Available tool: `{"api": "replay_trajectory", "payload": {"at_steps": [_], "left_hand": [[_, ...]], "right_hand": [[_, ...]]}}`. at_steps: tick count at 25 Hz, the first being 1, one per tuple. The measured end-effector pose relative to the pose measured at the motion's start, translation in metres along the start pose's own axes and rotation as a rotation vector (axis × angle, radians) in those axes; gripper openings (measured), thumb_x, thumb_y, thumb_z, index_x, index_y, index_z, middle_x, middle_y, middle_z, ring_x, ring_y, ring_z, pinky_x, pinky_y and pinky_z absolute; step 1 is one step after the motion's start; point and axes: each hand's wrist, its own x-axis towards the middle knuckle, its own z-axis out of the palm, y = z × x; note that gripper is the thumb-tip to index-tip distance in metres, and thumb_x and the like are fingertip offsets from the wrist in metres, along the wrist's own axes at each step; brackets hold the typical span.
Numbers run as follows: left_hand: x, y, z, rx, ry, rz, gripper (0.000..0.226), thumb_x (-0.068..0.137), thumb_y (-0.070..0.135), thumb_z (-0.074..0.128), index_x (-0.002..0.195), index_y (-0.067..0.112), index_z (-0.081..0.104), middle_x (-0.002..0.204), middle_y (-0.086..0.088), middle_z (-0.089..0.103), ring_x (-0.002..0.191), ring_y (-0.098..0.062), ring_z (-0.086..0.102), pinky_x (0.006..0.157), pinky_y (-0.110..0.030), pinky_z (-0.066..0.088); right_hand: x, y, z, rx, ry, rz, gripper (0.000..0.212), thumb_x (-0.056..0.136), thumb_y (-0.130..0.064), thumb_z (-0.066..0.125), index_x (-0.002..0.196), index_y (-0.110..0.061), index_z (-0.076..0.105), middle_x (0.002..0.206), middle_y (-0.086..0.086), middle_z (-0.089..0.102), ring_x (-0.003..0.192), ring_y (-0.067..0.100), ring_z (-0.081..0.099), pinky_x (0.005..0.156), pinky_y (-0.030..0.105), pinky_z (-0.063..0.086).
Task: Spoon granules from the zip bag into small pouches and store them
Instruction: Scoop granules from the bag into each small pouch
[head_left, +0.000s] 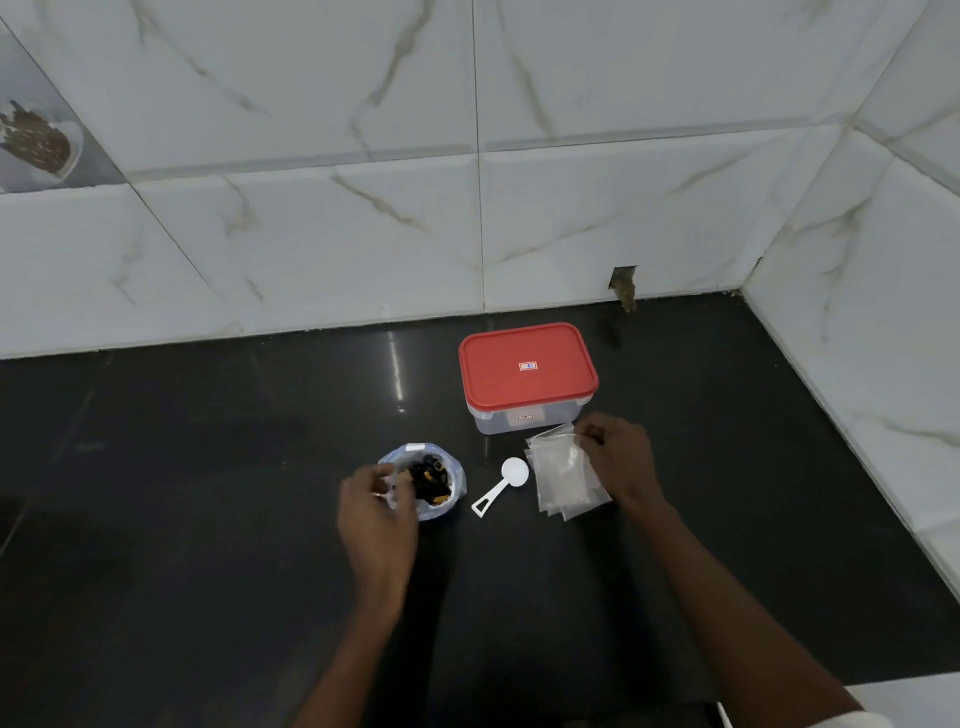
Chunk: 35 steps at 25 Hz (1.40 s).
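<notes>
White plastic scoop (501, 486) lies btwn the hands, handle toward left hand (376, 501), whose fingers pinch clear zip bag (453, 488); right hand (618, 457) fingers pinch clear small pouches (566, 483).

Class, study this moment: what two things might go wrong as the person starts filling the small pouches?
1. The open zip bag stands upright, the left hand gripping only its rim; a tug may tip it and spill granules.
2. The clear pouches lie stacked, pinched by the right hand; several may lift together.
</notes>
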Motion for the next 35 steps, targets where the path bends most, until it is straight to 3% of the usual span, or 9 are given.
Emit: {"api": "replay_trajectory", "payload": {"at_steps": [2,5,14,18,23,26,29,33,35], "left_hand": [[-0.012,0.021,0.016,-0.129,-0.231,-0.014,0.007,0.091,0.018,0.07,0.09,0.013,0.075,0.081,0.004,0.073,0.071,-0.006,0.066,0.072,-0.026,0.052],[-0.02,0.055,0.046,-0.384,-0.478,-0.161,0.014,0.093,0.023,0.071,0.096,0.009,0.073,0.075,-0.007,0.073,0.061,-0.014,0.065,0.058,-0.029,0.053],[0.005,0.061,0.067,-0.52,-0.419,-0.394,0.005,0.09,0.001,0.07,0.091,-0.004,0.068,0.074,-0.022,0.07,0.063,-0.024,0.068,0.065,-0.035,0.06],[0.006,0.063,0.063,-0.557,-0.411,-0.375,0.004,0.087,-0.003,0.072,0.084,-0.002,0.069,0.07,-0.021,0.069,0.055,-0.023,0.066,0.06,-0.034,0.059],[0.007,0.069,0.057,-0.54,-0.524,-0.288,0.005,0.087,-0.005,0.071,0.085,-0.001,0.072,0.072,-0.019,0.072,0.057,-0.02,0.069,0.058,-0.03,0.059],[0.012,0.071,0.054,-0.485,-0.569,-0.258,0.008,0.088,-0.008,0.069,0.086,-0.001,0.072,0.066,-0.015,0.07,0.05,-0.016,0.065,0.051,-0.025,0.056],[0.015,0.073,0.052,-0.286,-0.553,-0.185,0.01,0.086,-0.009,0.066,0.088,-0.002,0.074,0.061,-0.012,0.066,0.048,-0.016,0.059,0.045,-0.023,0.05],[0.022,0.079,0.053,0.133,-0.592,-0.006,0.025,0.084,0.005,0.072,0.109,0.008,0.076,0.093,-0.005,0.074,0.071,-0.011,0.063,0.065,-0.022,0.05],[0.026,0.079,0.047,0.199,-0.588,0.11,0.028,0.089,0.018,0.071,0.116,0.012,0.074,0.101,0.001,0.075,0.079,-0.003,0.061,0.066,-0.01,0.043]], "right_hand": [[-0.006,-0.013,-0.011,0.046,-0.009,-0.06,0.006,0.084,-0.011,0.07,0.084,-0.016,0.072,0.082,-0.005,0.073,0.074,0.01,0.065,0.073,0.026,0.052],[-0.02,-0.037,-0.015,0.123,0.012,-0.134,0.004,0.082,-0.012,0.072,0.085,-0.015,0.073,0.077,-0.008,0.072,0.07,0.006,0.066,0.068,0.023,0.053],[-0.05,-0.063,-0.003,0.307,-0.104,-0.078,0.009,0.078,-0.011,0.076,0.086,-0.015,0.075,0.075,-0.01,0.072,0.07,0.001,0.067,0.072,0.029,0.058],[-0.045,-0.073,-0.008,0.468,-0.21,0.0,0.018,0.077,-0.026,0.081,0.091,-0.016,0.076,0.08,-0.007,0.076,0.075,0.001,0.071,0.071,0.018,0.057],[-0.034,-0.079,-0.007,0.616,-0.285,0.083,0.007,0.082,-0.01,0.075,0.088,-0.008,0.078,0.079,0.006,0.076,0.071,0.013,0.07,0.057,0.025,0.054],[-0.03,-0.077,-0.008,0.646,-0.286,0.163,0.005,0.083,-0.009,0.075,0.086,-0.004,0.076,0.079,0.015,0.074,0.066,0.024,0.067,0.052,0.03,0.055],[-0.026,-0.078,-0.005,0.458,-0.196,0.114,0.008,0.084,-0.002,0.07,0.089,-0.005,0.074,0.077,0.01,0.072,0.059,0.026,0.068,0.051,0.036,0.059],[-0.021,-0.085,0.006,0.132,-0.077,-0.031,0.016,0.079,0.006,0.06,0.081,-0.004,0.073,0.071,0.008,0.07,0.06,0.025,0.067,0.06,0.043,0.059],[-0.019,-0.09,0.005,0.155,-0.069,-0.01,0.011,0.08,0.003,0.062,0.076,-0.002,0.071,0.066,0.01,0.069,0.055,0.025,0.067,0.058,0.043,0.059]]}}
